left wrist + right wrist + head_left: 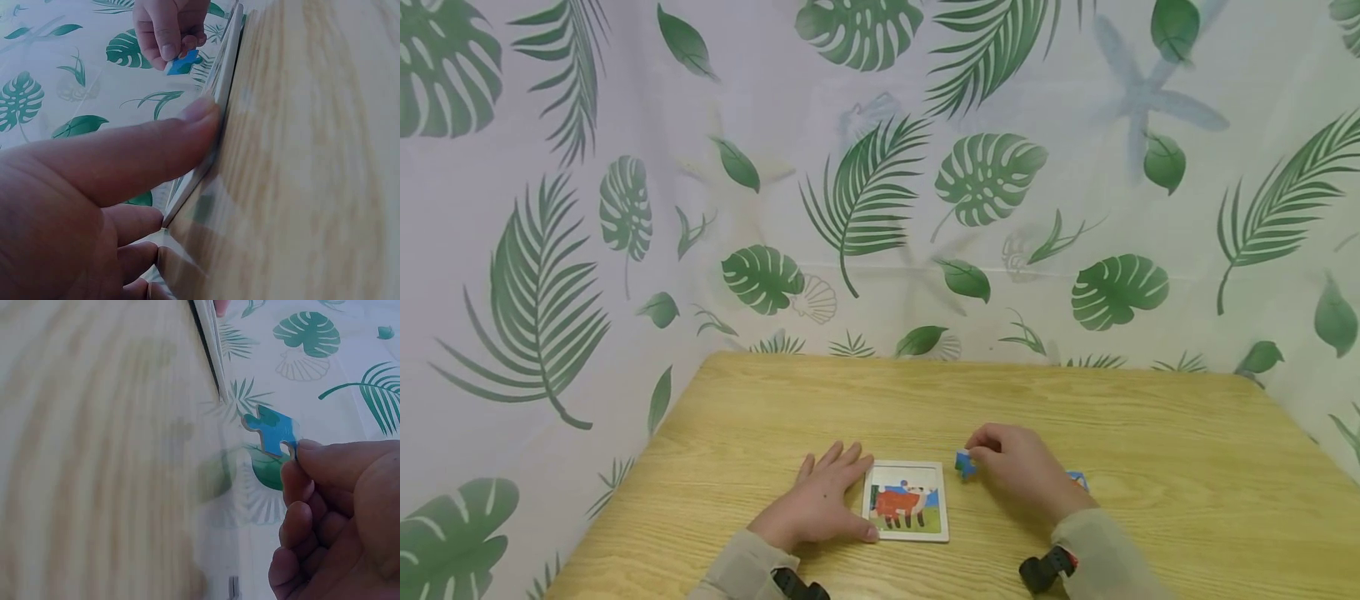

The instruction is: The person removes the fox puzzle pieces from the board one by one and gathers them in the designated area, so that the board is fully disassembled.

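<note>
A white-framed jigsaw puzzle lies flat on the table, its lower part filled with a picture of a red-and-white animal on grass. The upper part of its tray shows bare, pale backing. My left hand rests at the frame's left side, fingers spread and straight, with the thumb touching the frame's edge. Right of the frame, my right hand pinches a blue-and-green puzzle piece between thumb and forefinger, held apart from the frame.
Another blue puzzle piece, with some orange on it, lies on the wooden table behind my right wrist, partly hidden. A leaf-patterned cloth hangs along the table's back and left edges.
</note>
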A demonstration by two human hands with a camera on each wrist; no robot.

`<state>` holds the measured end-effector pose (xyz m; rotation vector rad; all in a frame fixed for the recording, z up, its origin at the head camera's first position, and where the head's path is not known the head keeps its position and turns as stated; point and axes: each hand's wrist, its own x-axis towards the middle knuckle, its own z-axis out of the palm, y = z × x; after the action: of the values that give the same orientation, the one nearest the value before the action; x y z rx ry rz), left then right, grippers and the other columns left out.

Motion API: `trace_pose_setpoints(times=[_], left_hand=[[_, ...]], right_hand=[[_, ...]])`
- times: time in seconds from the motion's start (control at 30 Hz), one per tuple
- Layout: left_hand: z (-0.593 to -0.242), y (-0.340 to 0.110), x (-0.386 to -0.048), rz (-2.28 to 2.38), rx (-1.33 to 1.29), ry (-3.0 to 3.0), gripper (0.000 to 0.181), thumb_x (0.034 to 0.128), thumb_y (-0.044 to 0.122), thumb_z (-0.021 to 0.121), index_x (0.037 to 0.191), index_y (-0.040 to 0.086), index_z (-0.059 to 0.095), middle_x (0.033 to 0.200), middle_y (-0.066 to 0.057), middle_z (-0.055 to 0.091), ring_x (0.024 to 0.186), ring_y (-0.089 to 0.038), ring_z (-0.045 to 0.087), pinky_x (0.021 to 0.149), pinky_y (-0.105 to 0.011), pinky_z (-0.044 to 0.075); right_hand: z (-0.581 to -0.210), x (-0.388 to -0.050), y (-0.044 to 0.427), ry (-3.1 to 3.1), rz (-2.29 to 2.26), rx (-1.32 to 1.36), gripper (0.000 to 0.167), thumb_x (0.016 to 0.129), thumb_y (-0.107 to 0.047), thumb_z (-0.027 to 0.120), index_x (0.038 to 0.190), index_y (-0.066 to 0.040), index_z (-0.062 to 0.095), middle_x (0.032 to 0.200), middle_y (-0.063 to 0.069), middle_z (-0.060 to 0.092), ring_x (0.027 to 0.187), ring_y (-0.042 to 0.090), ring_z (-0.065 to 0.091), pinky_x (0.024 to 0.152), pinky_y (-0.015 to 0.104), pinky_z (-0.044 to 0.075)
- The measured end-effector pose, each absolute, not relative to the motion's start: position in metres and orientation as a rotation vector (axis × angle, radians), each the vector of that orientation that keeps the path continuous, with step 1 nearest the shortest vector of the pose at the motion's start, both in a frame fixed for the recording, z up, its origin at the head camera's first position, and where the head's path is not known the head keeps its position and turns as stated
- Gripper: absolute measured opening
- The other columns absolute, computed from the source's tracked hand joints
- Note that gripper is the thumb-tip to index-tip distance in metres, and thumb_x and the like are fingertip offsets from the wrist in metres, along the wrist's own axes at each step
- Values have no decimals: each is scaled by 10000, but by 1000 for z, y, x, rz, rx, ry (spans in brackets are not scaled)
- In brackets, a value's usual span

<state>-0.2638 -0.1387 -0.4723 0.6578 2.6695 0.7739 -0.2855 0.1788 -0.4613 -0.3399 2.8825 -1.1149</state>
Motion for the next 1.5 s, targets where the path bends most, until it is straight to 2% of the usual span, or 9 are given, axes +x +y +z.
trace_pose_setpoints(times=[0.33,0.6,0.8,1.17,1.5], left_hand=[[-478,-140,-267,770,664,2672,1031,747,550,844,1585,171,379,1663,-84,218,1541,-328,61,1168,-651,-31],[-478,-140,-268,770,656,2669,1033,752,554,840,1589,172,371,1666,-84,209,1541,-326,62,1170,-647,-31],[-478,-141,-266,777,650,2658,1036,755,547,842,1590,162,365,1665,-91,206,1541,-336,54,1166,-650,-45],[-475,-141,-265,800,663,2646,1028,764,527,843,1590,147,363,1664,-96,208,1541,-335,50,1164,-651,-54],[-472,-140,-263,803,676,2644,1023,766,527,842,1588,146,366,1662,-114,212,1538,-356,56,1158,-667,-42]], right_hand=[[-462,-287,199,2881,-1022,-275,140,1011,-245,633,916,-195,723,872,-68,663,834,153,564,797,405,466],[-466,-288,207,2905,-1026,-292,128,987,-231,664,900,-188,746,932,-37,652,870,166,572,808,418,478],[-474,-292,204,2940,-978,-365,126,962,-203,697,850,-178,748,892,-21,609,833,150,559,801,408,481],[-480,-294,201,3003,-904,-436,97,950,-188,717,858,-186,746,899,-34,605,832,145,573,797,431,504],[-483,-294,201,3019,-875,-428,88,955,-196,716,867,-190,718,873,-37,578,789,136,538,769,400,485]])
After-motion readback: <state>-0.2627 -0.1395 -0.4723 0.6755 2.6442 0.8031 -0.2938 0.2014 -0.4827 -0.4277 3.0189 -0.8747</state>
